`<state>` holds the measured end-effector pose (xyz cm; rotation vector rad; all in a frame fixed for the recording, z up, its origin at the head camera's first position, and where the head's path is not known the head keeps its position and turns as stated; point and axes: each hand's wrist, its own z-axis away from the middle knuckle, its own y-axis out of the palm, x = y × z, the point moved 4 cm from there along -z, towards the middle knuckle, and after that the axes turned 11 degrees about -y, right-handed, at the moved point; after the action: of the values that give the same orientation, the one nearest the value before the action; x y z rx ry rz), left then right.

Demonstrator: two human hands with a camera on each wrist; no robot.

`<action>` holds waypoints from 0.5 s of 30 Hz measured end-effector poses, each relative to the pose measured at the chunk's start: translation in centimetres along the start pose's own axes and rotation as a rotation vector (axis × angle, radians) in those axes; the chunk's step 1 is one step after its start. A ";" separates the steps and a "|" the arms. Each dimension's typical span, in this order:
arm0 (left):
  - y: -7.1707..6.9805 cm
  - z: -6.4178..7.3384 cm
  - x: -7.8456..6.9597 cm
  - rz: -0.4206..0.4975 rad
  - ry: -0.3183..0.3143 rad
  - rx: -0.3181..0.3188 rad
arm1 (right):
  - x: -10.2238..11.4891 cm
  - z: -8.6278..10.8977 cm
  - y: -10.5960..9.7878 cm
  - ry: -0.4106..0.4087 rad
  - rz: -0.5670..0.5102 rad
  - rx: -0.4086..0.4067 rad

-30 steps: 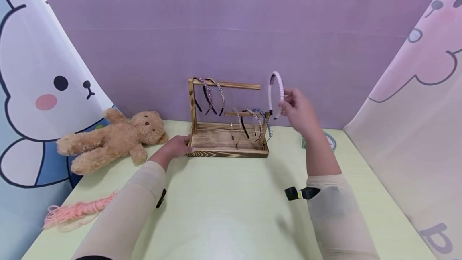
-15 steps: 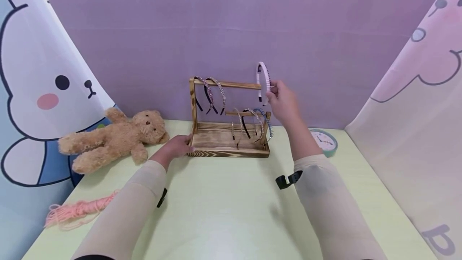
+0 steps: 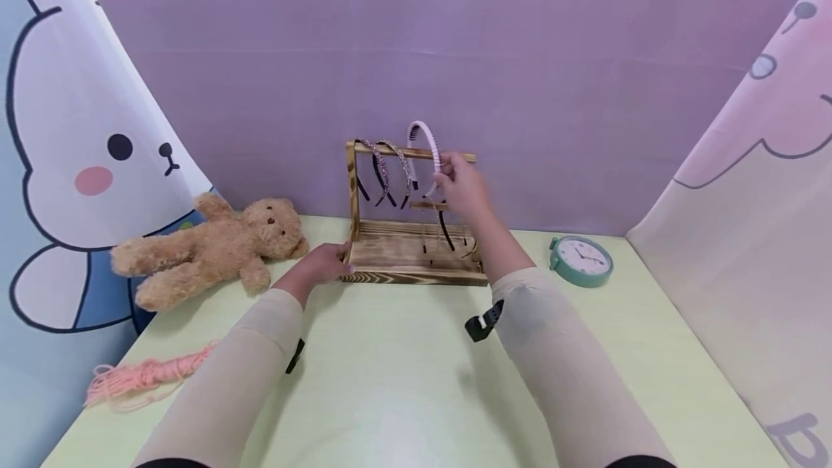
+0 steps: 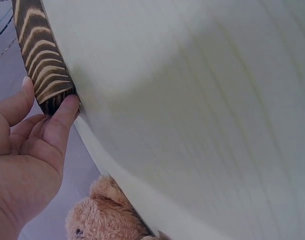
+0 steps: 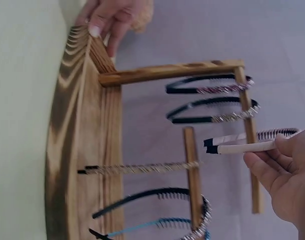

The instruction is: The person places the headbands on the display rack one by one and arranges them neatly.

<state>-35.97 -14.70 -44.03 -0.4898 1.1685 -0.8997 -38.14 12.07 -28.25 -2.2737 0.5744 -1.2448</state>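
Observation:
My right hand (image 3: 463, 185) pinches a pale pink headband (image 3: 425, 137) between thumb and fingers. The headband straddles the upper bar (image 5: 252, 180) of a wooden headband rack (image 3: 416, 276), its arch standing above the bar. Two glittery headbands (image 5: 232, 117) hang from the same bar, nearer its post. On the lower bar (image 5: 191, 180) hang several more, among them a thin beaded headband (image 5: 142, 169) and a blue one (image 5: 137, 227); in the head view my right hand and forearm partly cover these. My left hand (image 4: 37, 145) grips the left front corner of the rack's tray base.
A brown teddy bear (image 3: 214, 248) lies left of the rack, with a pink yarn bundle (image 3: 152, 375) nearer the front left. To the right stands a round green clock (image 3: 581, 261). A purple curtain (image 3: 416, 42) hangs behind the table (image 3: 396, 367).
My right hand has carried the pink headband leftward from beyond the upper bar's free end to along that bar. The left hand stays on the tray corner. The clock has come fully into sight.

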 end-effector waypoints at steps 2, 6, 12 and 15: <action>0.0 0.0 0.0 -0.002 0.003 -0.003 | -0.2 -0.1 0.9 0.010 0.017 0.018; 0.0 0.1 -0.1 0.009 -0.007 0.000 | -0.5 -0.3 2.0 0.035 0.011 0.052; 0.0 0.2 -0.2 0.004 -0.004 -0.003 | -0.7 -0.8 3.0 0.023 0.078 0.073; 0.0 0.2 -0.2 0.006 -0.003 0.004 | -0.8 -1.2 3.3 0.027 0.101 0.092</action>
<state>-35.83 -14.59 -43.86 -0.4839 1.1651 -0.8957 -40.03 9.64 -30.18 -2.1292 0.6206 -1.2288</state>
